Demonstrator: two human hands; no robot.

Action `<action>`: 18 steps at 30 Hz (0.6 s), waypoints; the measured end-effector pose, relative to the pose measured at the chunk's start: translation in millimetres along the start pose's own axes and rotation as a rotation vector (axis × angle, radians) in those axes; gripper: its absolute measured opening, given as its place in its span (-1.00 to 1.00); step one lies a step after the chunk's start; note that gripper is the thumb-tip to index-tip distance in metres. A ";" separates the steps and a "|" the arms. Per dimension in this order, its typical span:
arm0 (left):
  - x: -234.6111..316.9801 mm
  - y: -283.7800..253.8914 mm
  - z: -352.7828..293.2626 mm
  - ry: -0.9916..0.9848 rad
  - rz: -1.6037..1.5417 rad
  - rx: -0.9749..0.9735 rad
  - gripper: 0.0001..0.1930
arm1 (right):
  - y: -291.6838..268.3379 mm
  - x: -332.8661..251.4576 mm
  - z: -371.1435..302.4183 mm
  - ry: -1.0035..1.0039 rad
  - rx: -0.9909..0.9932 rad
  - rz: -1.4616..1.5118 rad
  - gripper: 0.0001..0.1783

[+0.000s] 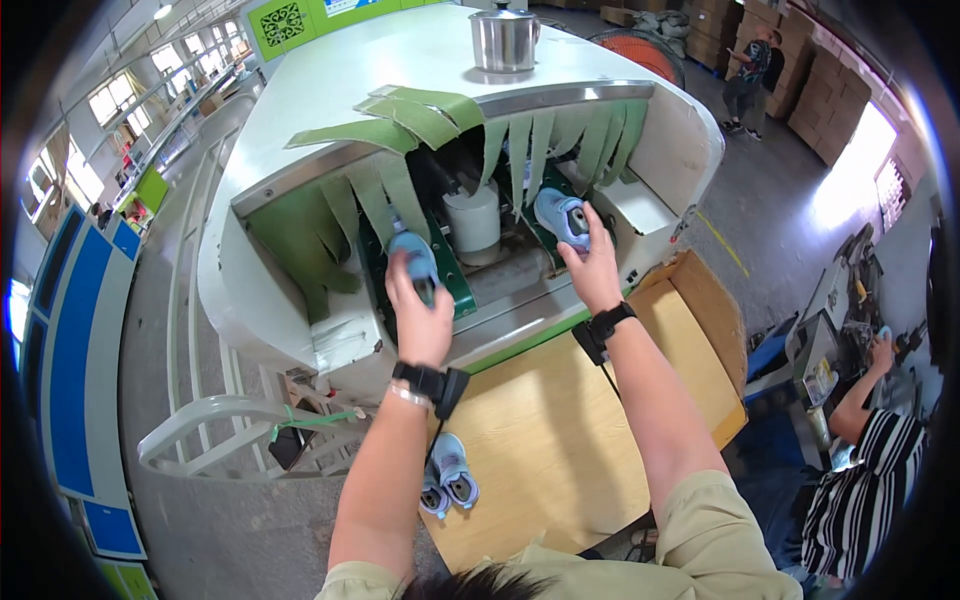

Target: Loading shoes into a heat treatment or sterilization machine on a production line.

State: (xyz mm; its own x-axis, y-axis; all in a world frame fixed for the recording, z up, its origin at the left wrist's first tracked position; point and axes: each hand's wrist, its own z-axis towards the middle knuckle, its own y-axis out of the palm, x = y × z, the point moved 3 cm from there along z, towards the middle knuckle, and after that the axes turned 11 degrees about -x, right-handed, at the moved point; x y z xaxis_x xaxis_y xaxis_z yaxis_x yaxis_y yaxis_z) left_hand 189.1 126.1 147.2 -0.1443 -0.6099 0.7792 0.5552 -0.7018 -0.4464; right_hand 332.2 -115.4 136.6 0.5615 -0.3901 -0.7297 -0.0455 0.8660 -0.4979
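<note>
My left hand (420, 305) grips a pale-blue, laced sneaker (418, 250); my right hand (594, 255) pinches its pale-blue mate (553, 209), both at the white, curve-sided machine's (380, 65) mouth. Green fabric strips (372, 197) just beyond could snag a toe angled crookedly.

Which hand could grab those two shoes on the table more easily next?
Probably the left hand: those shoes lie near the table's left edge, on its side. The right hand is farther across. Both touch other shoes.
</note>
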 end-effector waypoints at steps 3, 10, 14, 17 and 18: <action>-9.9 5.7 -6.9 -0.122 -0.025 0.004 -0.22 | 2.1 6.0 -4.0 0.022 0.088 -0.102 -0.13; -1.4 3.8 -189.8 -0.058 0.516 -0.547 -0.24 | 12.2 16.8 -266.1 0.182 -0.985 -0.395 -0.07; -54.1 -6.7 -299.4 -0.299 0.586 -0.679 -0.33 | -0.3 7.5 -407.0 0.110 -1.348 -0.476 0.18; -58.4 -1.1 -301.0 -0.087 0.669 -0.522 -0.50 | 10.2 10.3 -416.2 0.219 -1.303 -0.503 0.18; -58.8 2.7 -299.5 -0.071 0.668 -0.518 -0.50 | 11.7 10.7 -410.8 0.246 -1.309 -0.522 0.17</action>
State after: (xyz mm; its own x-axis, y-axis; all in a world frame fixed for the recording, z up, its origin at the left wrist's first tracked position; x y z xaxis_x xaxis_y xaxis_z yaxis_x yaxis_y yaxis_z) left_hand -46.3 49.8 -31.5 0.1417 -0.9439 0.2981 0.0574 -0.2928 -0.9544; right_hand -1.7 -238.0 -69.6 0.6019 -0.7293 -0.3254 -0.6739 -0.2451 -0.6970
